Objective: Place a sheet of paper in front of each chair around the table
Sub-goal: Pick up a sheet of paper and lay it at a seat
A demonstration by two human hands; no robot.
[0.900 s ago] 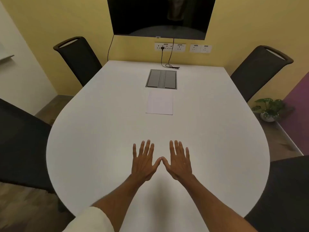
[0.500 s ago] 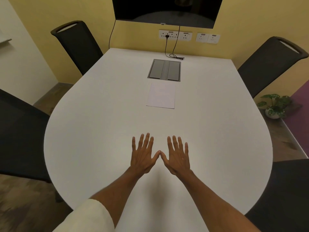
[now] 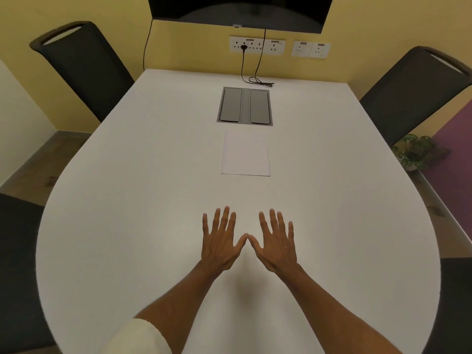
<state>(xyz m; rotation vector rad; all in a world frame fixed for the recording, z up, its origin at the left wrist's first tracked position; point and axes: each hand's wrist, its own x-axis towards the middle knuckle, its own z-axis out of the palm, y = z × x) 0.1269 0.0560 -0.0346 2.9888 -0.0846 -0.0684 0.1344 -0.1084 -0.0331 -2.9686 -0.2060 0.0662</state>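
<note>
A stack of white paper (image 3: 245,155) lies flat in the middle of the white table (image 3: 127,200), just in front of a grey cable hatch. My left hand (image 3: 221,241) and my right hand (image 3: 277,242) lie palm down on the table nearer to me, fingers spread, thumb tips touching. Both hands hold nothing and are well short of the paper. Black chairs stand at the far left (image 3: 81,67), far right (image 3: 413,93), near left (image 3: 18,264) and near right (image 3: 457,302).
The grey cable hatch (image 3: 245,106) is set into the table's far half. A black cable (image 3: 255,77) runs from wall sockets (image 3: 256,44) onto the table. A dark screen (image 3: 240,8) hangs on the yellow wall. A potted plant (image 3: 412,154) stands on the floor at right.
The view has tilted slightly, so the table and paper sit a little differently in frame. My hands stay flat on the table in the same pose.
</note>
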